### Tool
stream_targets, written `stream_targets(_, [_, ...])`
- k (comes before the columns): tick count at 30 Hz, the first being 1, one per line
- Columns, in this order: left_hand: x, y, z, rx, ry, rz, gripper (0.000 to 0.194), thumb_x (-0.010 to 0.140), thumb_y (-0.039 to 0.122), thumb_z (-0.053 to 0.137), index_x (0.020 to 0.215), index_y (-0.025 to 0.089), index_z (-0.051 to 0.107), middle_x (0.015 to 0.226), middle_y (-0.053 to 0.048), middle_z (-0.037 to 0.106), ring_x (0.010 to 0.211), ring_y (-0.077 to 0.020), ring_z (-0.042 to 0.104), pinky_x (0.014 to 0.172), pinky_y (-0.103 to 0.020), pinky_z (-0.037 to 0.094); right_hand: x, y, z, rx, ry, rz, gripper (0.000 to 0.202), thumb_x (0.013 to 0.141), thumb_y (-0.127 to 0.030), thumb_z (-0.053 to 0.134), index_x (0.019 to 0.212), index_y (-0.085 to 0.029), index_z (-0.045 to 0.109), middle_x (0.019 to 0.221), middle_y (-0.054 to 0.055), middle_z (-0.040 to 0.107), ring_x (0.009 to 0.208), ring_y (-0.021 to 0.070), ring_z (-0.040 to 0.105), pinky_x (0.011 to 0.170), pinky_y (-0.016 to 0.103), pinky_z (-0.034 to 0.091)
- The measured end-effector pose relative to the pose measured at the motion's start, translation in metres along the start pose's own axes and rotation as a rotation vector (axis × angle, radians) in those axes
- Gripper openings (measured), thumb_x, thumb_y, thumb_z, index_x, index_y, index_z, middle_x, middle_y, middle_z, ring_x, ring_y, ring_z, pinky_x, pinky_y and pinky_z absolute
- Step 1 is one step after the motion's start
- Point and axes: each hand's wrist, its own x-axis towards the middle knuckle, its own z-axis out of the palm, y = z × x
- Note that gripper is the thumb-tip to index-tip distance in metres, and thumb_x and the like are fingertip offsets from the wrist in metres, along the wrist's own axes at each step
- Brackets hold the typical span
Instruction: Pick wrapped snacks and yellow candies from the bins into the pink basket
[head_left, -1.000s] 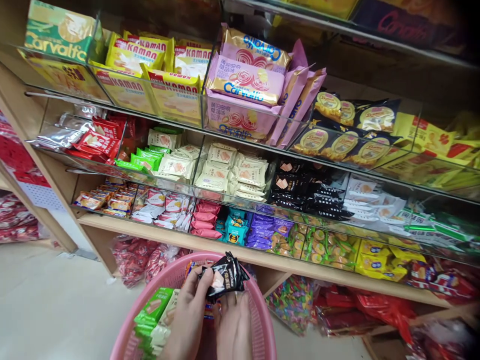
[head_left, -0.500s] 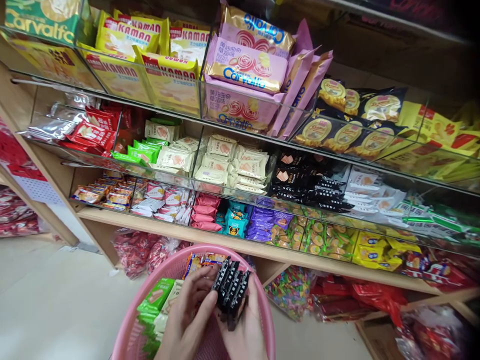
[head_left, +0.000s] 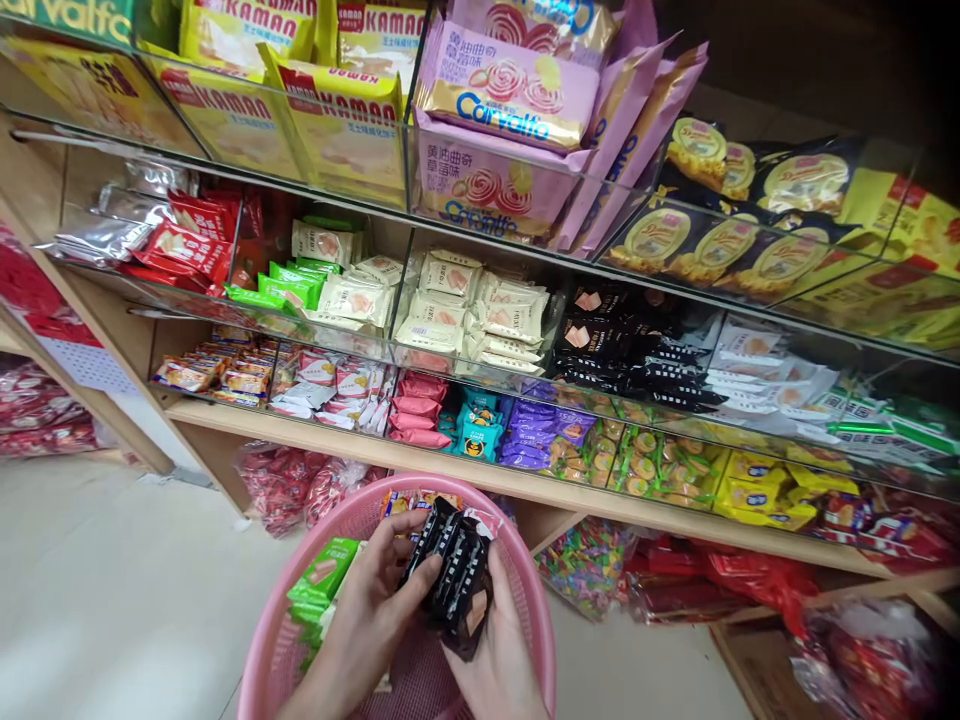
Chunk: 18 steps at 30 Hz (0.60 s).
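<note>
Several black snack packets (head_left: pixel 454 570) stand side by side in a bunch between my two hands. My left hand (head_left: pixel 382 590) closes on the bunch from the left, thumb across the front. From the right and below, my right hand (head_left: pixel 499 630) wraps round it. Under both hands is a pink plastic basket (head_left: pixel 266 640). Inside it, green snack packets (head_left: pixel 322 580) lie at the left, partly covered by my left hand, and orange-and-blue packets (head_left: pixel 420 500) lie at the back. A pinkish-white packet (head_left: pixel 486 520) shows behind the black ones.
Ahead, slanted shelves with clear dividers hold cream packets (head_left: pixel 442 300), black packets (head_left: pixel 600 340), purple packets (head_left: pixel 536 435) and large Carvalfo bags (head_left: pixel 517 90). A wooden shelf edge (head_left: pixel 465 462) runs just behind the basket. Bagged red sweets (head_left: pixel 277 485) sit beneath it on the left.
The black packets, held by both hands, have tilted so more of their fronts shows. The view has shifted slightly, and the shelves appear closer.
</note>
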Motion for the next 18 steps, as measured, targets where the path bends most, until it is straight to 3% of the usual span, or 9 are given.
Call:
stream_targets(4, [-0.0013,0.0017,-0.0027,-0.027,-0.001,0.000,0.039,0.081,0.037,0.059,0.114,0.022,0.044,0.099,-0.004,0.063,0.088,-0.0186,0.061,0.074,-0.028,0.050,0.0004,-0.0006,-0.0008,0.031,0.007,0.005,0.041,0.080,-0.049,0.054,0.109,-0.021,0.063,0.114,0.006,0.064,0.099,0.0177,0.060,0.077,0.029,0.050])
stream_targets(9, [-0.0008,0.0041,-0.0056,-0.052,0.073,0.007,0.039,0.081,0.038,0.058,0.113,0.021,0.046,0.099,-0.003,0.063,0.091,-0.0178,0.061,0.079,-0.027,0.050,0.0010,-0.0014,-0.0026,0.028,0.021,-0.012,0.036,0.079,-0.048,0.056,0.104,-0.025,0.065,0.105,0.004,0.068,0.088,0.0164,0.064,0.069,0.027,0.051])
stream_targets(13, [-0.0007,0.0020,-0.0058,0.015,0.066,0.034,0.040,0.082,0.038,0.057,0.116,0.023,0.045,0.106,-0.004,0.062,0.092,-0.0187,0.061,0.073,-0.026,0.051,0.0010,0.0002,-0.0026,0.020,-0.042,0.018,0.040,0.083,-0.050,0.050,0.110,-0.023,0.062,0.111,0.005,0.065,0.092,0.0172,0.063,0.077,0.031,0.051])
stream_targets(18, [-0.0018,0.0020,-0.0038,0.105,0.044,0.046,0.042,0.078,0.037,0.061,0.115,0.024,0.045,0.114,-0.006,0.059,0.099,-0.0214,0.060,0.077,-0.028,0.052,0.0001,0.0008,-0.0029,0.002,-0.076,0.024,0.041,0.083,-0.050,0.049,0.111,-0.023,0.062,0.111,0.006,0.065,0.097,0.0182,0.061,0.083,0.034,0.049])
